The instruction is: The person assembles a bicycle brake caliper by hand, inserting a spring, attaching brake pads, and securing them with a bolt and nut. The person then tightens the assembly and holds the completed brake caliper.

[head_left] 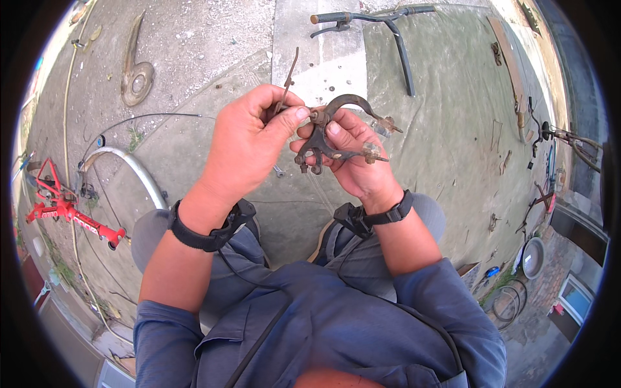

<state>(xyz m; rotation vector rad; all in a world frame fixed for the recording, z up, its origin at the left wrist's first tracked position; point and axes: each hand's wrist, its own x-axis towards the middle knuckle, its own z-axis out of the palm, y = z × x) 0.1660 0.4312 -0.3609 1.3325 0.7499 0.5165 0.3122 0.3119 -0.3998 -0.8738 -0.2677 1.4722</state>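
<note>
In front of my chest, my right hand (367, 169) holds a dark, rusty bicycle brake caliper (318, 143), its fingers behind it and its thumb on the front. The caliper's two curved arms point right, with a brake pad holder at each end. My left hand (249, 132) is closed, thumb and forefinger pinched beside the caliper's centre bolt. A thin rusty metal piece (289, 81) sticks up from these fingers; its lower end is hidden. Several small round parts (332, 88) lie on the pale board (349, 71) beyond my hands.
Black handlebars (394, 24) lie at the far side. To the left are a red bicycle frame (65, 208), a curved silver mudguard (139, 165) and a black cable (152, 116). A small wrench (278, 171) rests below my hands. More metal parts (495, 134) lie on the green sheet (453, 77) to the right.
</note>
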